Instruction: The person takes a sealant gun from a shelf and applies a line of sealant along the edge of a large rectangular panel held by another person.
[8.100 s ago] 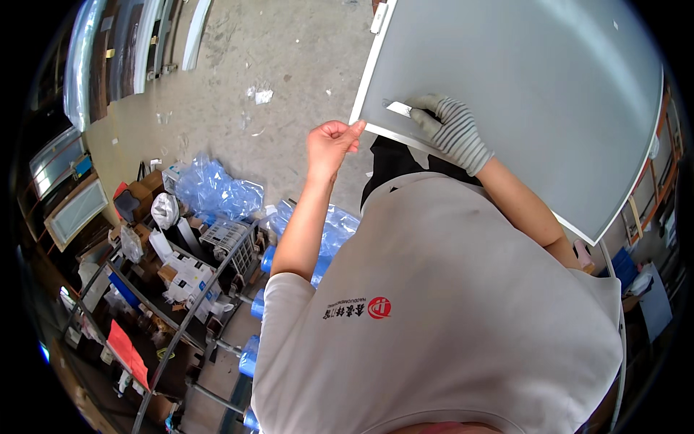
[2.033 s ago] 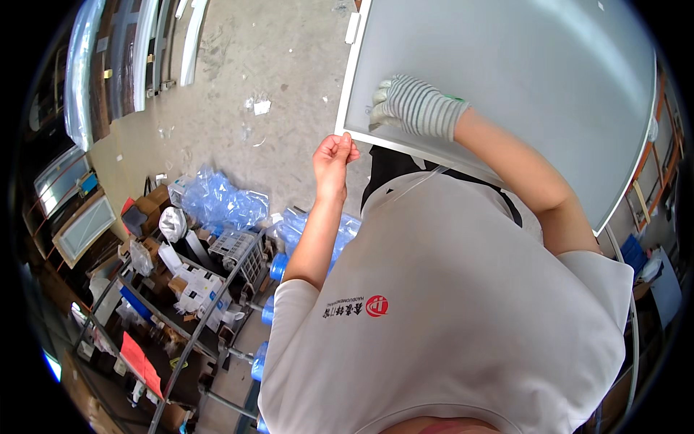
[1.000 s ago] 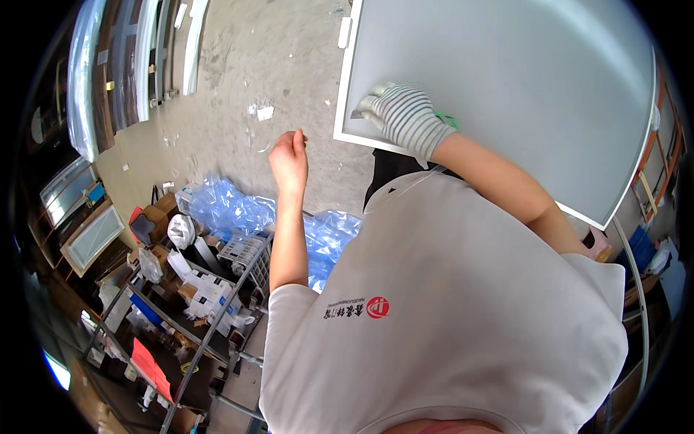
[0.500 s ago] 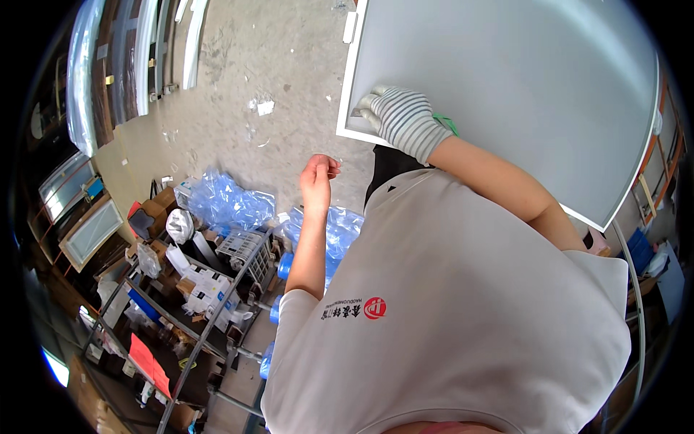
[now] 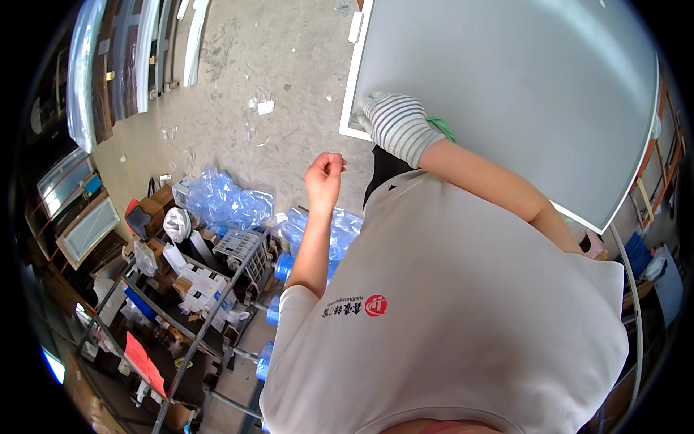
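Observation:
A large grey panel with a white frame (image 5: 352, 90) fills the upper right. My right hand (image 5: 397, 123), in a striped white-grey glove, lies at the panel's near left corner. Its fingers are bent down against the inner edge of the frame, and what they may pinch is hidden. Beside the wrist, a thin green loop (image 5: 442, 129) shows on the panel. My left hand (image 5: 324, 175) is bare and hovers left of the corner, apart from the frame. Its fingers are curled in with the thumb against them; whatever may be inside is hidden.
Blue plastic wrap (image 5: 228, 199) lies heaped on the concrete floor (image 5: 289, 65). A metal rack (image 5: 206, 322) with boxes and a white basket (image 5: 249, 253) stands at lower left, near blue water jugs (image 5: 273, 309). Long wrapped profiles (image 5: 124, 65) stand at far left.
My right hand's fingers have drawn in closer at the frame corner. My left hand has shifted slightly right and its fingers have curled tighter. The panel appears slightly lower in the picture.

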Demonstrator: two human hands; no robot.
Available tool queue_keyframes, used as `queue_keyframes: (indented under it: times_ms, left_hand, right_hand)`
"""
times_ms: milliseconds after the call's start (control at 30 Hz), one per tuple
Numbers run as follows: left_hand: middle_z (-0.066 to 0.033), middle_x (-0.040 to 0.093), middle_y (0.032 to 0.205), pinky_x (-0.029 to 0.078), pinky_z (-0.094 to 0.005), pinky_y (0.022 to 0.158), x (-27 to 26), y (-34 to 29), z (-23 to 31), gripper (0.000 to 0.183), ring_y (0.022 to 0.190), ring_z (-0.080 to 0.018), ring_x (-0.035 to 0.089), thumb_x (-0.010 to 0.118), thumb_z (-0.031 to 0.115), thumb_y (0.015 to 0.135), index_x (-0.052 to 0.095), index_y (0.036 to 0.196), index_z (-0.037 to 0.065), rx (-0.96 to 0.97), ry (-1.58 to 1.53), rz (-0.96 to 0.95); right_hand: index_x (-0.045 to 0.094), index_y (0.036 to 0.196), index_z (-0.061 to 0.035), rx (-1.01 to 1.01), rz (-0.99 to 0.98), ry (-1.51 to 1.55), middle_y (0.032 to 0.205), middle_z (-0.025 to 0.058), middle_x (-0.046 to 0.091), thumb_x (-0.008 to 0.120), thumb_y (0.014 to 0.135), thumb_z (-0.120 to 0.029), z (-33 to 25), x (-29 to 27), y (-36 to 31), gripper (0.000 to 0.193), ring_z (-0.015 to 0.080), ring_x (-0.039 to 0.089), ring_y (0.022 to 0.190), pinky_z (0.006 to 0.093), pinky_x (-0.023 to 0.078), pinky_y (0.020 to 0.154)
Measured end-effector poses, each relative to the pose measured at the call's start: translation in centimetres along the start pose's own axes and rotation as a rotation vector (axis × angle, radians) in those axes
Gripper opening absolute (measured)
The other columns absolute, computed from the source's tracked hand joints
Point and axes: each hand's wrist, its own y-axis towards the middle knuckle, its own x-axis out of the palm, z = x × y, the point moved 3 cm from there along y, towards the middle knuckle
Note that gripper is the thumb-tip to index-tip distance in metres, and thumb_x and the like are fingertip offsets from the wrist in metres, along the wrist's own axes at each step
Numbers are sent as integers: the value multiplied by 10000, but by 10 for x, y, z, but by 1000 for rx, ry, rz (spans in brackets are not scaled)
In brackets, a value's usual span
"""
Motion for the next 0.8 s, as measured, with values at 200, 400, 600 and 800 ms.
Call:
queue_keyframes:
  times_ms: [200,400,600,800]
  left_hand:
    - [-30,617,714,446,-212,599,7,-1,6,166,642,-72,562,560,129,875,595,799,-14,2,-4,-1]
    - [-29,616,703,449,-214,596,4,1,-1,157,629,-75,561,565,121,871,594,795,-14,17,-36,21]
    - [-25,614,697,448,-214,593,13,-1,5,160,623,-70,555,565,123,872,595,796,-15,13,-25,15]
    - [-18,607,688,436,-205,594,11,2,11,161,623,-63,545,565,127,872,595,797,-13,30,24,-25]
  right_hand:
    - [633,835,-38,78,-130,26,758,157,631,531,808,-259,0,-11,13,246,324,619,699,436,499,652]
    - [630,830,-34,140,-226,24,689,155,621,532,814,-265,-3,-7,16,252,323,612,660,439,494,611]
    - [622,816,-18,59,-213,5,679,154,625,540,806,-195,-15,-5,11,196,313,620,647,421,501,570]
    - [673,745,-23,-140,-115,-126,673,121,649,630,685,-70,-24,-21,17,88,269,654,629,409,482,440]
